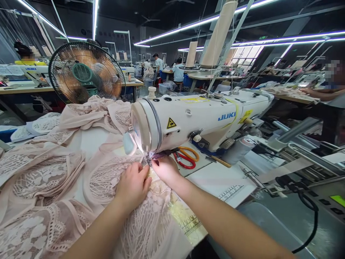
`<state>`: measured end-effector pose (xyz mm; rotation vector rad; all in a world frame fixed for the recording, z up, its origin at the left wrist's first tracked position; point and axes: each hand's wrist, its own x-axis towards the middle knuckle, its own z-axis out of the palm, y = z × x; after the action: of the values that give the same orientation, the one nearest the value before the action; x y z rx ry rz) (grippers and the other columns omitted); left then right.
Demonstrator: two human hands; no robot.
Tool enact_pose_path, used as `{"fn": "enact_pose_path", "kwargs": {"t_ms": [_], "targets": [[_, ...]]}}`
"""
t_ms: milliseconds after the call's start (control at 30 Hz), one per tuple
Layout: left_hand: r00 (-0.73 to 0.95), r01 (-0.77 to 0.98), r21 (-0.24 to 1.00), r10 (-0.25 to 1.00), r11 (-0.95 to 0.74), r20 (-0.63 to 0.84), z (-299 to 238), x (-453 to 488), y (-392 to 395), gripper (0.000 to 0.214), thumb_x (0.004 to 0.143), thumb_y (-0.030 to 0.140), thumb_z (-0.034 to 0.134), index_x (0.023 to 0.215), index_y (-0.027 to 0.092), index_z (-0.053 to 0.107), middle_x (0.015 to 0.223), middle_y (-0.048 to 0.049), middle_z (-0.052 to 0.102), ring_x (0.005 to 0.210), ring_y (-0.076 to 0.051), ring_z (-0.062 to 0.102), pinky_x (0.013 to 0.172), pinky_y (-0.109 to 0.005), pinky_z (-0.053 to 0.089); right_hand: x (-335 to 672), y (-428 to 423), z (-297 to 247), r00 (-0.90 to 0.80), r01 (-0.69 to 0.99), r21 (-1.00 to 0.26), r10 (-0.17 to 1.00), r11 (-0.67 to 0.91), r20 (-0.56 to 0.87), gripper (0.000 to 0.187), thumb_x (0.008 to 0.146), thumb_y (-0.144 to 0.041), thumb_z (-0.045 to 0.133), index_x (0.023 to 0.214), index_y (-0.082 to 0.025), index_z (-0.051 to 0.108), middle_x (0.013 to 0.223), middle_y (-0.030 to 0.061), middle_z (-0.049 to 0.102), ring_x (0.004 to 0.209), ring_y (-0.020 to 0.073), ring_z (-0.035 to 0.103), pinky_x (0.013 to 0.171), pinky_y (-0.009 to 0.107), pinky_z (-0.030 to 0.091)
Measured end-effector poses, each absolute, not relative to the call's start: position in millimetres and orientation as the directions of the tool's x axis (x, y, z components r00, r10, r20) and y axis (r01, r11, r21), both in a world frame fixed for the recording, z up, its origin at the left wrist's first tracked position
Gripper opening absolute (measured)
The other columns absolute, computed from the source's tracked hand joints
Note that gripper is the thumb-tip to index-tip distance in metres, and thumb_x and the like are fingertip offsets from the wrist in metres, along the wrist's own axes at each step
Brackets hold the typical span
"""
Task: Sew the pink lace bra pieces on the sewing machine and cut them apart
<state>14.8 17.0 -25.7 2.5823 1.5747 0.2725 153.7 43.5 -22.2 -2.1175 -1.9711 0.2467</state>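
Note:
Pale pink lace fabric (48, 180) spreads across the sewing table and runs under the needle of a white Juki sewing machine (199, 115). My left hand (133, 185) lies on the lace just left of the needle, fingers curled and pressing the fabric down. My right hand (165, 169) sits right of the needle under the machine head, fingers pinched on the fabric edge. The needle area between the hands is brightly lit.
Scissors with red and orange handles (187, 158) lie behind my right hand. A standing fan (84, 72) is at the back left. Thread cones (219, 34) stand above the machine. A ruler sheet (229, 189) lies at right. Other people work at distant tables.

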Motion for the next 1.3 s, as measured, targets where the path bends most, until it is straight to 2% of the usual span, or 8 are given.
{"fn": "enact_pose_path", "kwargs": {"t_ms": [333,700,933,1100,1300], "targets": [[0.448,0.873,0.175,0.891,-0.455,0.079,-25.7,14.8,17.8,0.029,0.089,0.028,0.043,0.113,0.019,0.059,0.102,-0.01,0.053,0.096,-0.027,0.051,0.079,-0.038,0.043,153.8,45.3,-24.6,0.082,0.955,-0.289,0.996,-0.068,0.036,0.029,0.089,-0.026,0.043,0.087,-0.019,0.071,0.089,0.007,0.073,0.083,0.0213,0.065,0.069,0.028,0.044],[0.446,0.873,0.177,0.891,-0.455,0.087,-24.4,16.0,17.8,0.026,0.089,0.027,0.044,0.107,0.019,0.061,0.1,-0.0098,0.053,0.093,-0.026,0.051,0.078,-0.037,0.043,152.6,45.7,-25.6,0.088,0.956,-0.286,0.995,-0.073,0.04,0.031,0.089,-0.026,0.041,0.085,-0.019,0.071,0.087,0.0071,0.073,0.082,0.0216,0.065,0.067,0.028,0.043],[0.453,0.867,0.183,0.886,-0.464,0.099,-29.8,14.0,19.0,0.038,0.089,0.029,0.045,0.125,0.022,0.055,0.101,-0.0097,0.052,0.094,-0.027,0.051,0.078,-0.038,0.043,152.6,46.2,-25.5,0.093,0.957,-0.278,0.995,-0.08,0.037,0.03,0.089,-0.026,0.042,0.086,-0.018,0.071,0.089,0.0075,0.073,0.083,0.0216,0.065,0.067,0.028,0.043],[0.444,0.876,0.158,0.89,-0.455,0.103,-28.3,16.8,20.1,0.039,0.09,0.03,0.044,0.128,0.027,0.054,0.098,-0.0087,0.052,0.092,-0.026,0.051,0.075,-0.037,0.042,151.8,44.4,-23.6,0.092,0.956,-0.282,0.996,-0.083,0.018,0.031,0.091,-0.027,0.042,0.091,-0.018,0.071,0.093,0.0078,0.073,0.086,0.0215,0.065,0.068,0.028,0.043],[0.437,0.882,0.153,0.895,-0.446,0.093,-28.4,17.2,19.4,0.041,0.09,0.031,0.043,0.13,0.027,0.053,0.098,-0.0087,0.052,0.091,-0.027,0.051,0.074,-0.037,0.042,151.1,42.9,-19.7,0.092,0.955,-0.283,0.996,-0.089,-0.004,0.032,0.092,-0.029,0.041,0.092,-0.018,0.071,0.094,0.0082,0.073,0.086,0.0212,0.065,0.068,0.028,0.044]]}}
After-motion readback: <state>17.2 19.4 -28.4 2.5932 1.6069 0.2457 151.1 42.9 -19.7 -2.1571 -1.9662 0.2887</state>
